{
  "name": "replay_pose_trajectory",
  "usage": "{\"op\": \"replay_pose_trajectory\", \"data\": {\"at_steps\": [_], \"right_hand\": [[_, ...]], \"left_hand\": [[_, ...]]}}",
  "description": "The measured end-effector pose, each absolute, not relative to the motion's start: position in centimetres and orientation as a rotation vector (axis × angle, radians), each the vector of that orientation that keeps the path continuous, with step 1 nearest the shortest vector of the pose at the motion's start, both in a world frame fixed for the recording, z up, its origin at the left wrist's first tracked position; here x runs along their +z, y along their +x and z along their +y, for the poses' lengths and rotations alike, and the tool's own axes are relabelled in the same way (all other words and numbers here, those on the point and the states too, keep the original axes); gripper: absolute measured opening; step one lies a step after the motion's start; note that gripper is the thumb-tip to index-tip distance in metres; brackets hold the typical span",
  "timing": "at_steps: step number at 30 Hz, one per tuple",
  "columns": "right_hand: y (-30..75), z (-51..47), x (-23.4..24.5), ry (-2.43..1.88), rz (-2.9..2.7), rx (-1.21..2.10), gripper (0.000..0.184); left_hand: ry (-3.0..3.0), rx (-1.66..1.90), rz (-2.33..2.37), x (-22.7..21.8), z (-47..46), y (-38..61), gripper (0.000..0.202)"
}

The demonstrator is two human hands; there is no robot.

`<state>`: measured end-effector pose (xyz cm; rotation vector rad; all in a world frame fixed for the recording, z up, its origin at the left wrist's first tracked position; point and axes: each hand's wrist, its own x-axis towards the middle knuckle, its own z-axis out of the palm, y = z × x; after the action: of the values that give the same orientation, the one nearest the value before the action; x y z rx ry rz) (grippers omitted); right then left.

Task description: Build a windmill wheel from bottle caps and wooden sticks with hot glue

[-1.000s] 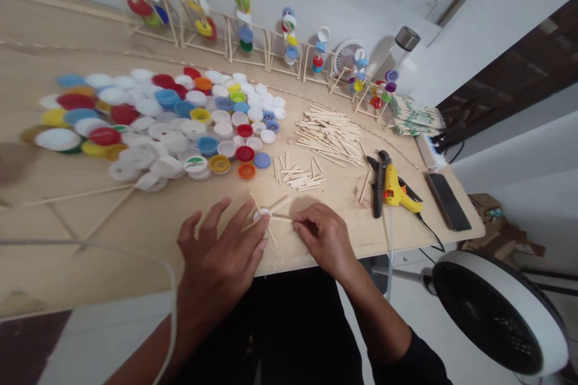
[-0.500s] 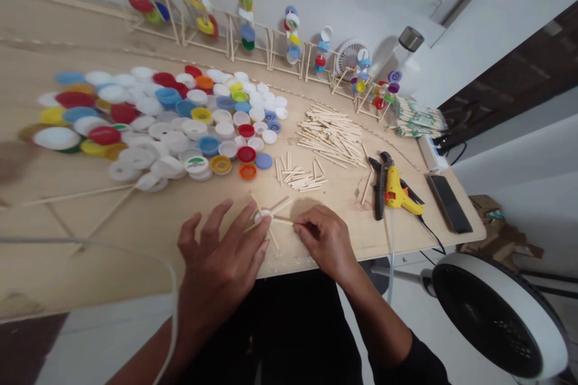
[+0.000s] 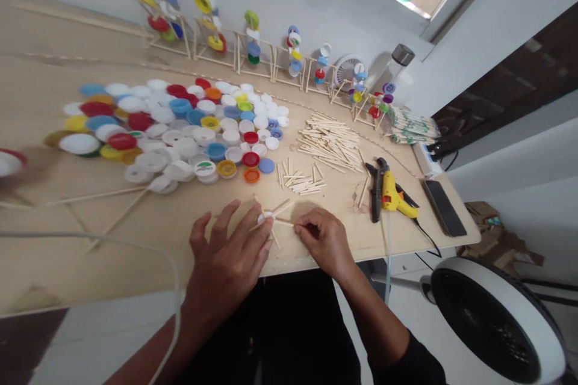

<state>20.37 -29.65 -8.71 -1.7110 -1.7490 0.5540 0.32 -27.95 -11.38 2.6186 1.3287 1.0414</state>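
A small white bottle cap [image 3: 266, 216] lies on the table with several thin wooden sticks radiating from it like spokes. My left hand [image 3: 230, 249] is spread flat over its left side, fingertips resting on the cap and partly hiding it. With thumb and index finger, my right hand [image 3: 324, 239] pinches the outer end of the wooden stick [image 3: 283, 223] on the right. Just beyond the hands is a small pile of short cut sticks [image 3: 301, 181].
Many coloured bottle caps [image 3: 185, 147] spread across the left. Longer sticks [image 3: 332, 143] are heaped behind. A yellow glue gun [image 3: 397, 198] and a phone [image 3: 445, 207] lie right. Stick-and-cap wheel models [image 3: 294, 66] line the wall; a white cable [image 3: 174, 289] crosses my left forearm.
The view has shifted slightly, so the table and its contents sit a little differently in the picture. My hands keep the same hold on the cap and stick.
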Motion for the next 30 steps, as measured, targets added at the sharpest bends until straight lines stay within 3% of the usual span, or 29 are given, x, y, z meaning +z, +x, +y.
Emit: {"op": "replay_pose_trajectory", "data": {"at_steps": [7, 19, 30], "right_hand": [[21.4, -29.5, -8.5, -1.661, -1.715, 0.591, 0.012], [23.7, -24.8, -6.2, -1.962, -1.86, 0.251, 0.014], [23.3, -21.5, -5.0, -2.099, -2.216, 0.128, 0.021]], "left_hand": [[2.584, 1.06, 1.327, -11.0, -28.0, 0.2, 0.033], [2.552, 1.179, 1.251, -11.1, -27.7, -0.5, 0.039], [2.548, 1.149, 1.388, -11.1, -27.6, -3.0, 0.02]]}}
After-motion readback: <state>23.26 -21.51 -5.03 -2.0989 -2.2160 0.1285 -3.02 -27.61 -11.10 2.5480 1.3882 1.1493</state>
